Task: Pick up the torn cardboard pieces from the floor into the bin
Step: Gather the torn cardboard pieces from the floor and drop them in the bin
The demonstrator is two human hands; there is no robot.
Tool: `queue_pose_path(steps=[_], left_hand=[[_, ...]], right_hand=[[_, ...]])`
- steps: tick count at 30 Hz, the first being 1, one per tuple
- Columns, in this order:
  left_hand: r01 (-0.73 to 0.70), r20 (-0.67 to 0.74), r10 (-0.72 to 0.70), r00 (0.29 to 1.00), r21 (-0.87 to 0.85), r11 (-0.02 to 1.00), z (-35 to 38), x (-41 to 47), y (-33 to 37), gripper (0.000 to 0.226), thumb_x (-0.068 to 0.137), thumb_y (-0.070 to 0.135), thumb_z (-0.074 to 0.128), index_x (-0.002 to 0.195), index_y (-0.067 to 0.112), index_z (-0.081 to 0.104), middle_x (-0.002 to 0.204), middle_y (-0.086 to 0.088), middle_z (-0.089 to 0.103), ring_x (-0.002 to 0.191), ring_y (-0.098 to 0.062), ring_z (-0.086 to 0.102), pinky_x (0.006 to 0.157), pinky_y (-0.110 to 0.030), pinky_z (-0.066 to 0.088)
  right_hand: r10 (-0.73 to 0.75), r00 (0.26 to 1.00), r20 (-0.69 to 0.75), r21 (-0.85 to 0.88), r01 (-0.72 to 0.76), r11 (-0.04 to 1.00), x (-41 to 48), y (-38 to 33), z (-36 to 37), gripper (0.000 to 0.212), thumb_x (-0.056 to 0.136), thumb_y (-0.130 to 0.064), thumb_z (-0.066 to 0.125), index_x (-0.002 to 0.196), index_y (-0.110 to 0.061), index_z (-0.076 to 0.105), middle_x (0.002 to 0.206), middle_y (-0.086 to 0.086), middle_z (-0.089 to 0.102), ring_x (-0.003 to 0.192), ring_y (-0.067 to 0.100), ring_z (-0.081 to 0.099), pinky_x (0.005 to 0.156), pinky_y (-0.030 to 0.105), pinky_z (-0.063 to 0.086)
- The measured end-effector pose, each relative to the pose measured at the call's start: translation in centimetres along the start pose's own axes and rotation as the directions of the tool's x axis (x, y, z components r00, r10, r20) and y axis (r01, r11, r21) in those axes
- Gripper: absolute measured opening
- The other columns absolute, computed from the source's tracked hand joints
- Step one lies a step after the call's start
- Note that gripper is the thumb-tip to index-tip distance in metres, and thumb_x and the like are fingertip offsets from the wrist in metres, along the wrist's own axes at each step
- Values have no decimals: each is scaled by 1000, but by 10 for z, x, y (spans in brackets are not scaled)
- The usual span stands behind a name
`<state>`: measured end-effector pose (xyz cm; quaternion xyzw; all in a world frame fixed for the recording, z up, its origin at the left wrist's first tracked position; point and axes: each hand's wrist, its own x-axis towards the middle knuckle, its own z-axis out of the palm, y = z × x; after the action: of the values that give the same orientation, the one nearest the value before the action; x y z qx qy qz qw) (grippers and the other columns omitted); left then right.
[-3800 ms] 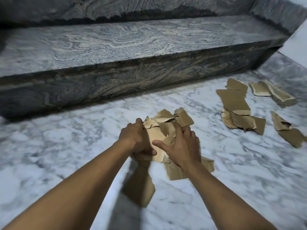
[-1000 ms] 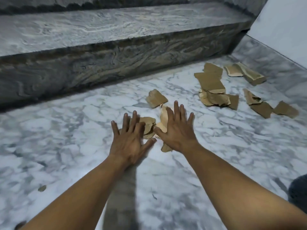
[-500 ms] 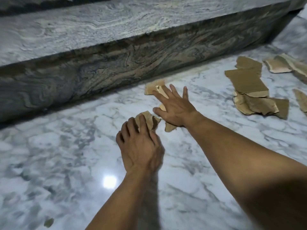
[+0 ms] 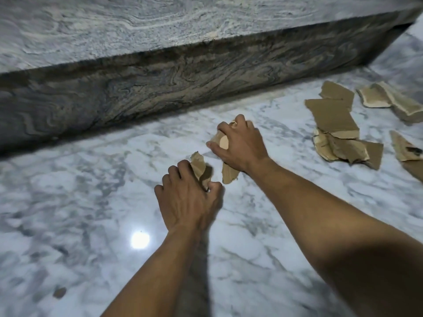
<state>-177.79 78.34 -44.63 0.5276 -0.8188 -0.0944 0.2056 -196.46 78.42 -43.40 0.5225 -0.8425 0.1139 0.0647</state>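
My left hand (image 4: pixel 187 200) is curled around a small torn brown cardboard piece (image 4: pixel 200 167) low over the marble floor. Just beyond it, my right hand (image 4: pixel 240 143) grips a bunch of torn cardboard pieces (image 4: pixel 223 139); one longer piece (image 4: pixel 229 173) sticks out under the wrist and touches the floor. A pile of larger torn cardboard (image 4: pixel 334 129) lies on the floor to the right, apart from both hands. No bin is in view.
A dark swirled stone step (image 4: pixel 183 72) runs across the back, close behind my right hand. More cardboard scraps (image 4: pixel 386 99) lie at the far right edge. A tiny scrap (image 4: pixel 59 292) sits on the floor at lower left.
Both hands went from flat on the pieces to closed around them. My right hand reached toward the step and gathered the far piece. The view has come closer to the floor.
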Motion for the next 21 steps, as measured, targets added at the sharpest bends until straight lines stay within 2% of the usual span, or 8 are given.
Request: queue_pose_path(steps=[3,7,9,13,15,17,19,21], left_hand=[[3,59,-2,998,-17,1000,-5,0,0,40,69,51,54,94,21,44,82,2,57,70,-27,57,68,-39,46],[-21,178,15,984,31,999,-16,-2,0,43,85,65,41,89,22,41,75,1,61,61,-28,53,59,-35,38],[-97,211,80,974,70,993,-26,-9,-2,40,90,62,41,90,22,40,79,0,63,67,-29,59,59,-33,36],[-301,298,262,918,91,949,-46,-41,-13,38,97,55,39,103,18,46,92,-4,68,83,-31,67,61,-34,37],[-353,349,299,888,101,930,-56,-64,-20,38,99,53,39,108,17,47,95,-5,68,84,-31,67,61,-34,36],[-362,380,304,873,90,928,-66,-82,-24,37,99,54,39,102,17,44,95,-7,68,85,-33,67,62,-34,37],[-356,401,301,865,69,932,-78,-102,-21,37,100,56,36,96,19,39,95,-9,68,87,-36,66,64,-36,38],[-371,403,314,860,70,926,-87,-122,-16,38,100,56,34,97,18,41,97,-9,68,88,-36,66,65,-37,38]], right_hand=[[96,995,-35,53,-94,994,-39,0,-10,51,78,-63,60,107,-21,58,113,13,47,80,38,56,63,38,47],[251,968,34,86,-253,964,-115,7,-34,52,81,-57,68,111,-15,61,108,11,57,81,40,59,61,35,34],[322,941,107,112,-333,936,-157,13,-51,49,83,-59,65,106,-16,58,101,8,58,83,39,58,61,34,31],[432,861,269,115,-474,873,-227,33,-89,45,84,-63,60,88,-21,43,91,5,57,85,32,58,60,34,36],[462,846,268,131,-507,852,-251,39,-112,47,85,-64,59,84,-21,40,86,3,53,82,31,56,61,34,36],[481,852,210,133,-512,849,-267,36,-127,46,86,-65,56,85,-22,40,86,0,49,79,32,55,61,34,34],[466,867,179,98,-487,868,-283,27,-138,48,86,-68,52,92,-22,43,93,-1,51,80,34,57,63,35,34],[395,896,203,29,-408,912,-306,14,-135,56,87,-71,47,109,-20,49,111,1,53,85,33,58,67,36,38]])
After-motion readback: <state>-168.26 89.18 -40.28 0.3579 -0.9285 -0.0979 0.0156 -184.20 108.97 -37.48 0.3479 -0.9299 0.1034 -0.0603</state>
